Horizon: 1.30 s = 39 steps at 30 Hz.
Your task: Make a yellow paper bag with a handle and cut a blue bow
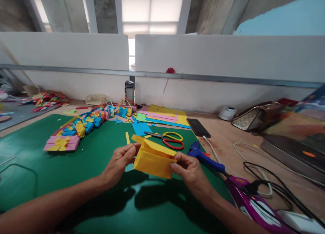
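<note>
A folded yellow paper bag (153,163), its top gaping, is held up above the green cutting mat (106,207). My left hand (120,163) pinches its left edge between thumb and fingers. At the right edge, my right hand (190,169) grips the paper with the thumb in front. Just beyond the bag lie scissors (169,139) with one yellow and one red handle. A blue glue gun (205,158) rests to the right of my right hand. Blue paper (141,128) and a short yellow strip (127,138) lie behind the bag.
Several small paper bags with bows (62,143) form a row at left. Coloured sheets (165,114), a phone (198,127) and a bottle (129,93) stand or lie farther back. A purple power strip (254,203) and black cables (274,179) occupy the right side.
</note>
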Each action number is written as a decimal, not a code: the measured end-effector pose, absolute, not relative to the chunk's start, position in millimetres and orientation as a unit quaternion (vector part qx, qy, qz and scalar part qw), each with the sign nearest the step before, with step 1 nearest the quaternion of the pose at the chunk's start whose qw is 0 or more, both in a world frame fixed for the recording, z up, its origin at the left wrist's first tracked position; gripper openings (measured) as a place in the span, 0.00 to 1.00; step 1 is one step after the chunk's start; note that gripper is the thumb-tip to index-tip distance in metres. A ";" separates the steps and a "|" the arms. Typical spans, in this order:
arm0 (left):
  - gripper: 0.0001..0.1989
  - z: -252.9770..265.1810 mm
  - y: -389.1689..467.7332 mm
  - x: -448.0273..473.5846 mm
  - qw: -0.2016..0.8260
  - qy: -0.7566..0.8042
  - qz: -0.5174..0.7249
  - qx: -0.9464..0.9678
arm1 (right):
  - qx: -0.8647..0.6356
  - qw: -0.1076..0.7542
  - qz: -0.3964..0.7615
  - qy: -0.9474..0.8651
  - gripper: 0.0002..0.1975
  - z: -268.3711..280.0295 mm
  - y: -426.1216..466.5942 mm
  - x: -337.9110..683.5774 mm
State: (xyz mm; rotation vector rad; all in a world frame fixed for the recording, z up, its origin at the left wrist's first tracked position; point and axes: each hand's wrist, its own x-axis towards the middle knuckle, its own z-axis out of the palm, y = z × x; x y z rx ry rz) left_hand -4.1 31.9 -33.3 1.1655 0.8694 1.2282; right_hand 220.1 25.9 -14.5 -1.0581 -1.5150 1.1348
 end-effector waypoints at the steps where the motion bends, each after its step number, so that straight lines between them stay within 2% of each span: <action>1: 0.21 -33.1 31.9 -3.6 0.590 0.368 0.525 0.491 | -0.430 0.466 0.455 -0.626 0.15 -15.0 25.2 219.7; 4: 0.20 -30.9 32.7 -3.5 0.615 0.352 0.513 0.484 | -0.430 0.485 0.318 -0.692 0.10 -14.0 21.3 219.7; 8: 0.18 -22.9 35.9 -6.6 0.600 0.380 0.518 0.478 | -0.328 0.495 0.005 -0.805 0.07 -8.5 17.4 225.4; 12: 0.14 -12.2 35.4 -9.7 0.515 0.442 0.562 0.472 | -0.240 0.411 -0.196 -0.857 0.11 -1.4 17.4 235.4; 16: 0.13 -8.6 28.9 -6.2 0.542 0.424 0.538 0.486 | -0.231 0.330 -0.289 -0.868 0.12 4.8 12.6 239.3; 20: 0.11 -11.0 27.7 -3.4 0.543 0.420 0.535 0.492 | -0.221 0.333 -0.280 -0.873 0.11 5.2 8.2 233.7; 24: 0.10 -10.4 32.5 -7.2 0.448 0.441 0.566 0.532 | -0.289 0.445 -0.115 -0.840 0.08 -1.4 11.8 226.0; 27: 0.11 -9.2 34.9 -10.4 0.424 0.435 0.583 0.540 | -0.327 0.483 0.018 -0.812 0.06 -6.3 15.6 222.6; 31: 0.14 -13.5 38.5 -13.1 0.523 0.379 0.581 0.496 | -0.351 0.505 0.121 -0.779 0.05 -8.3 16.4 220.5; 35: 0.17 -22.0 44.0 -14.8 0.644 0.305 0.542 0.445 | -0.324 0.526 0.134 -0.775 0.05 -6.9 15.9 220.1; 39: 0.19 -24.8 45.1 -14.6 0.679 0.268 0.524 0.440 | -0.306 0.543 0.131 -0.771 0.05 -6.4 17.4 221.5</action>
